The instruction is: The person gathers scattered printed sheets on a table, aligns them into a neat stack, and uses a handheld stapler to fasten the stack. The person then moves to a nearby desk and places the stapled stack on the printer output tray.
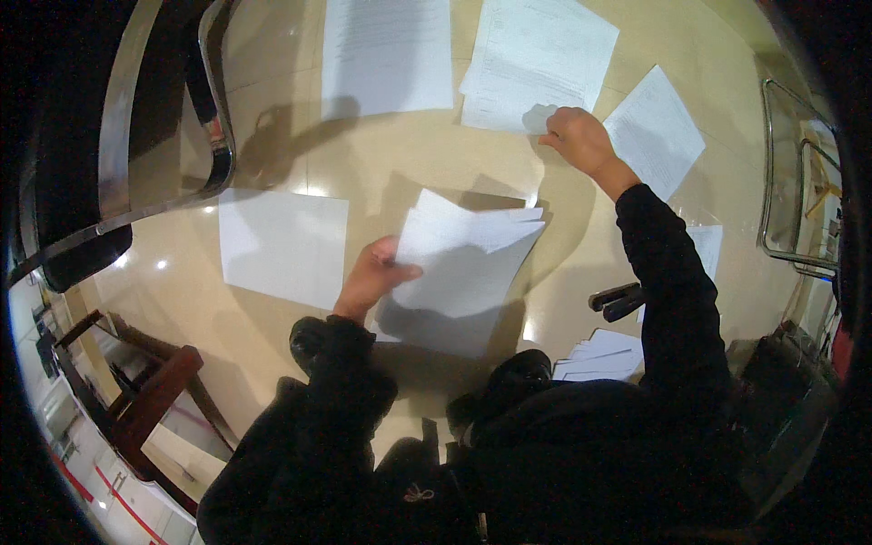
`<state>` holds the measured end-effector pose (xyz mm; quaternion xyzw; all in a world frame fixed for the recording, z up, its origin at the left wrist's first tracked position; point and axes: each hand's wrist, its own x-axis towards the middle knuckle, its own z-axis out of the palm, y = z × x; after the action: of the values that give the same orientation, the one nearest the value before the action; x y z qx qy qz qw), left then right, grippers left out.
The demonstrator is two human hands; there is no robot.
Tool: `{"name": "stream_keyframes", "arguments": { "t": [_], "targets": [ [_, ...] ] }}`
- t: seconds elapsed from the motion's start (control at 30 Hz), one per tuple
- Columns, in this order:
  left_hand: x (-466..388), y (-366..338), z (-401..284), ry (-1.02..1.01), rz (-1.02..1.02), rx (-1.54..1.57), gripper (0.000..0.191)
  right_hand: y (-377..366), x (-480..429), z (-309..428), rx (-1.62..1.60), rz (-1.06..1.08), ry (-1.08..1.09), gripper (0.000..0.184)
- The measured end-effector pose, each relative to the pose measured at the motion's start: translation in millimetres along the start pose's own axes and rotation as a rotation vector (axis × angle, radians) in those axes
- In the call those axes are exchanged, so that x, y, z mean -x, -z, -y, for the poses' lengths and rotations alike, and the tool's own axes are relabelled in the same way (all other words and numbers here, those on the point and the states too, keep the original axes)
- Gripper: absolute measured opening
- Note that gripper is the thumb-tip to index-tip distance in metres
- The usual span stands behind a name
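My left hand (381,272) grips the left edge of a loose stack of white paper sheets (456,279), thumb on top, held above the tiled floor. My right hand (575,139) reaches forward with its fingers curled together at the lower edge of printed sheets (538,61) on the floor; whether it pinches a sheet cannot be told. Another printed sheet (657,133) lies at an angle right of that hand. To the left, a printed paper (388,54) lies far ahead and a blank-looking one (283,245) nearer. A black stapler (616,301) rests beside my right sleeve.
Fanned papers (599,357) lie near my right knee, and another sheet (708,252) is partly behind my right sleeve. A metal-framed chair (221,136) stands at the left, with a dark red wooden piece of furniture (160,402) below it. Metal frames (766,170) stand at the right.
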<state>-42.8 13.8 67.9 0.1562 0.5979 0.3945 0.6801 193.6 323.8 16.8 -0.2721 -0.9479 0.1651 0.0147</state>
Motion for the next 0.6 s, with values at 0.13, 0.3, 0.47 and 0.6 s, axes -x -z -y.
{"name": "stream_keyframes", "arguments": {
  "t": [0.13, 0.3, 0.47, 0.6],
  "targets": [
    [16.3, 0.1, -18.9, -0.036, 0.418, 0.151, 0.028, -11.8, 34.3, 25.1, 0.047, 0.020, 0.210, 0.015],
    [12.3, -30.6, -23.4, -0.342, 0.690, 0.420, 0.028, -43.5, 100.6, 77.2, -0.100, 0.328, 0.392, 0.017],
    [-35.6, -34.2, -11.2, -0.088, 0.184, 0.077, 0.039, -64.5, 169.2, 121.6, -0.309, 0.391, 0.348, 0.018],
    [-70.5, -30.4, 13.7, -0.069, -0.212, -0.197, 0.027, -65.0, 206.9, 136.3, -0.395, 0.447, 0.262, 0.019]
  ]
}}
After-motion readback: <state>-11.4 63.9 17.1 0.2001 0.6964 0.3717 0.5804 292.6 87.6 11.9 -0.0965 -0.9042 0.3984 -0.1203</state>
